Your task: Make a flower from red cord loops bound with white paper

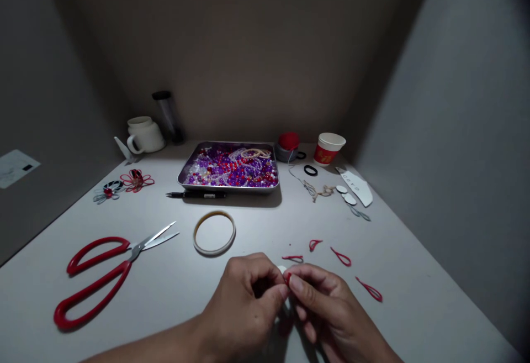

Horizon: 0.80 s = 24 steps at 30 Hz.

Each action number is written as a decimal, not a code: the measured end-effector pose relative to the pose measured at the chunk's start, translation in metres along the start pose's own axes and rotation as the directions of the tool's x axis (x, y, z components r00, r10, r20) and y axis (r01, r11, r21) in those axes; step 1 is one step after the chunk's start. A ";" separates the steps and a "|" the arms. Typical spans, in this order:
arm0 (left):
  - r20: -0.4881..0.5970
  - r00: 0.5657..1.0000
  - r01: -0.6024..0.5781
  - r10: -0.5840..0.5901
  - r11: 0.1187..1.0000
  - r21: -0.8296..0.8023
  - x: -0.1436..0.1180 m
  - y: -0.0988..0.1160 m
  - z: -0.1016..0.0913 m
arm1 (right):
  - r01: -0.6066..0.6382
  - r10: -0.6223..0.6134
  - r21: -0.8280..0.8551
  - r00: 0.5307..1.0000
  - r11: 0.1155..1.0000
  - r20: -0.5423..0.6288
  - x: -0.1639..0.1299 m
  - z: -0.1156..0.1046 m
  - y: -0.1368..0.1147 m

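Near the front edge of the bench [414, 274], the left hand [244, 302] and right hand [327, 308] meet, fingers pinched together on a tiny red piece [287, 276] with a small white disc [282, 269] just behind it. Judging by its size, the piece is very light, thin and bendable, easily dropped, so fingertip grips at its ends suit it best. Most of it is hidden. Similar red loops [342, 257] lie just beyond, red scissors [103, 269] to the left.
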<state>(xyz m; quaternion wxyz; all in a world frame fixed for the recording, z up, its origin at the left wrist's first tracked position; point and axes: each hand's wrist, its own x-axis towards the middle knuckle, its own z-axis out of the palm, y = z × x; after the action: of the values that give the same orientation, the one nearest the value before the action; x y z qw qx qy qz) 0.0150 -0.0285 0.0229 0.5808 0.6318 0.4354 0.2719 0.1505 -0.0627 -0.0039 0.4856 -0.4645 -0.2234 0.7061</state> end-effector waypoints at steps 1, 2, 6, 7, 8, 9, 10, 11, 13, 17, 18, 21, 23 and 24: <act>-0.003 1.000 0.010 -0.009 1.000 0.019 0.001 0.001 0.000 | -0.003 0.003 -0.002 1.000 1.000 0.002 0.000 0.000 -0.001; -0.010 1.000 0.016 -0.016 0.999 0.044 0.001 0.001 0.000 | -0.002 0.002 0.000 1.000 1.000 0.002 0.000 0.000 -0.001; -0.030 0.999 0.025 -0.022 0.991 0.128 0.001 0.001 0.000 | -0.001 0.001 -0.020 1.000 1.000 0.004 0.001 0.000 -0.002; -0.029 0.999 0.026 -0.022 0.990 0.139 0.001 0.001 0.000 | -0.002 0.002 -0.029 1.000 1.000 0.005 0.001 0.000 -0.002; -0.033 0.999 0.027 -0.023 0.989 0.144 0.000 0.001 0.000 | -0.004 0.005 -0.038 1.000 0.999 0.006 0.001 -0.001 -0.001; -0.033 0.999 0.030 -0.026 0.990 0.141 0.000 0.000 0.000 | -0.005 0.005 -0.046 1.000 0.999 0.007 0.001 -0.001 -0.001; -0.032 0.999 0.032 -0.028 0.990 0.137 0.000 0.000 0.000 | -0.004 0.004 -0.050 1.000 0.999 0.010 0.000 -0.001 -0.001; -0.028 0.999 0.031 -0.027 0.991 0.132 0.000 0.001 -0.001 | -0.004 0.004 -0.051 1.000 0.999 0.013 0.000 -0.001 -0.001; -0.007 1.000 0.028 -0.027 0.991 0.130 0.001 0.002 -0.003 | 0.000 0.001 -0.045 1.000 0.999 0.015 0.000 -0.001 -0.001; -0.037 0.999 0.028 -0.023 0.989 0.142 0.004 0.008 -0.010 | -0.007 0.007 -0.001 1.000 1.000 0.011 0.002 0.001 -0.004; -0.046 0.999 0.034 -0.029 0.992 0.121 0.004 0.009 -0.012 | -0.017 0.017 0.006 1.000 1.000 0.020 0.002 0.001 -0.005; -0.030 0.998 0.051 -0.051 0.999 0.008 0.006 0.011 -0.016 | -0.051 0.050 0.012 0.997 0.999 0.063 0.002 0.001 -0.009; 0.010 0.999 0.048 -0.047 0.997 -0.062 0.006 0.012 -0.018 | -0.090 0.089 0.012 0.991 0.996 0.103 0.001 0.000 -0.011; 0.039 0.999 0.036 -0.033 0.997 -0.075 0.006 0.013 -0.019 | -0.114 0.112 0.009 0.985 0.993 0.130 0.001 0.000 -0.011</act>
<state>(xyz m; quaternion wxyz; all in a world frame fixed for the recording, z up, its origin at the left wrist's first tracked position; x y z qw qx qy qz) 0.0049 -0.0137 0.0379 0.6172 0.6067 0.4245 0.2660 0.1562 -0.0566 0.0040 0.4332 -0.4256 -0.2218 0.7629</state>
